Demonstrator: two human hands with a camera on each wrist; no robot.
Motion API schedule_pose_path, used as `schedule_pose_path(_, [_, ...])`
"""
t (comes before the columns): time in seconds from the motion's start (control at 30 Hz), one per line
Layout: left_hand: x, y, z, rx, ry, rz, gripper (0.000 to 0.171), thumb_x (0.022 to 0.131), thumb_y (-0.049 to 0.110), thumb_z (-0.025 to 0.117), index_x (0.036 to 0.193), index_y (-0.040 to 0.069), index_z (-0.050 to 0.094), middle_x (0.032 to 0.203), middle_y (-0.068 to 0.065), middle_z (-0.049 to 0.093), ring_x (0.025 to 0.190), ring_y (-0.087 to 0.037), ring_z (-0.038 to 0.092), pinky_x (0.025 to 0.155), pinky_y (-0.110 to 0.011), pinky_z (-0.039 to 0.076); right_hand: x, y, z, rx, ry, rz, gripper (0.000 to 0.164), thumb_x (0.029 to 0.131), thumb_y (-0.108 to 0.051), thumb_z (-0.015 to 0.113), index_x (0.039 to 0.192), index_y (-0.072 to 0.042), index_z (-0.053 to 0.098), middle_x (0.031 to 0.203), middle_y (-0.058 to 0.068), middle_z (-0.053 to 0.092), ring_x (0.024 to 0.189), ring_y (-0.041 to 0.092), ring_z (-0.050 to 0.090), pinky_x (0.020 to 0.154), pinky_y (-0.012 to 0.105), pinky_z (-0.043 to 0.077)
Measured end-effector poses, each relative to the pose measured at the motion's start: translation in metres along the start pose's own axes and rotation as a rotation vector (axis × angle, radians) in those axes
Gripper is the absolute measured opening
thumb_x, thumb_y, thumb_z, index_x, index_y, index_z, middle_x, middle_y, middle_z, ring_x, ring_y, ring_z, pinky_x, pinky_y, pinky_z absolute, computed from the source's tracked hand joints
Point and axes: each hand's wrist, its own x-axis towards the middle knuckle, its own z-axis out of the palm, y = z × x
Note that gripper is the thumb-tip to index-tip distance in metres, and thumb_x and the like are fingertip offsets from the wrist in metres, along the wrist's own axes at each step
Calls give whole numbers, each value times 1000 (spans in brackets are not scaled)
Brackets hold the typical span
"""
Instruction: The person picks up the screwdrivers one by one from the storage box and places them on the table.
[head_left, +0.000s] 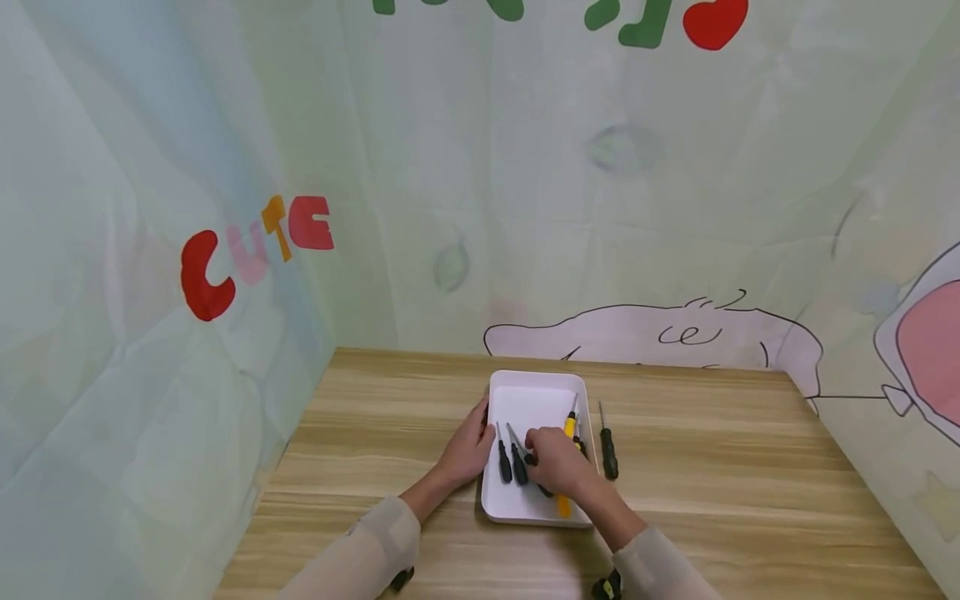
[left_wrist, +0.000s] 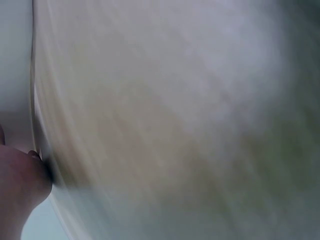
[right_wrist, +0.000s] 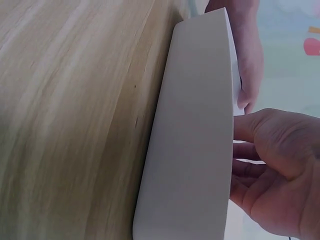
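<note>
White tray (head_left: 525, 402) flat on the worktop (head_left: 697, 467); two dark-handled screwdrivers (head_left: 520, 468) inside, just left of the right hand (head_left: 558, 461); yellow-handled screwdriver (head_left: 571, 425) inside by the right wall; loose screwdriver (head_left: 609, 454) outside, just beside that wall; left hand (head_left: 467, 447) grips the left rim, thumb over it, fingers along the outside; right hand is down in the tray, fingers partly curled, can't tell if they've hold of a handle; risks, my read: handles crowded, so curled fingers could drag a neighbour along; a left-hand shove could skid the tray into the loose one; right wrist view shows the curl that head view hides; only head view shows the screwdrivers; left wrist is mostly blur.
</note>
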Motion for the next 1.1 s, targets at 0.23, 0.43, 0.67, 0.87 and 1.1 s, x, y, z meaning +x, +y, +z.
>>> schedule_pose_path(0.23, [0, 0, -1, -1, -2, -12, 58, 108, -3, 44, 163, -10, 25, 165, -30, 35, 153, -39, 35, 125, -53, 29, -1, -5, -1, 3, 17, 31, 15, 89, -5, 81, 97, -4, 69, 80, 3, 60, 74, 19, 56, 68, 32, 54])
schedule_pose_path(0.43, [0, -1, -1, 13, -5, -24, 58, 109, -1, 44, 163, -10, 25, 165, -29, 35, 153, -39, 35, 125, -53, 30, -3, -3, -3, 47, 70, 26, 15, 87, -5, 82, 92, -6, 68, 79, 1, 61, 71, 18, 57, 64, 31, 53])
schedule_pose_path(0.67, [-1, -4, 1, 27, -3, -44, 57, 109, 1, 43, 162, -10, 27, 165, -29, 35, 152, -40, 36, 124, -54, 30, -4, 1, -9, 89, 112, 25, 14, 87, -4, 81, 96, -4, 70, 84, 2, 66, 74, 17, 59, 68, 34, 58])
schedule_pose_path(0.87, [0, -6, 2, 34, -2, -38, 57, 109, 2, 44, 162, -9, 28, 165, -29, 36, 152, -38, 38, 124, -51, 31, -3, 4, -13, 111, 165, 11, 14, 88, -3, 81, 97, -4, 71, 87, 3, 68, 76, 17, 61, 72, 35, 60])
schedule_pose_path(1.1, [-2, -5, 2, 28, -13, -47, 58, 109, 2, 44, 163, -9, 25, 167, -28, 33, 152, -38, 37, 124, -51, 30, -2, 4, -20, 172, 180, 11, 14, 89, -4, 81, 98, -5, 70, 88, 4, 68, 78, 17, 63, 68, 31, 61])
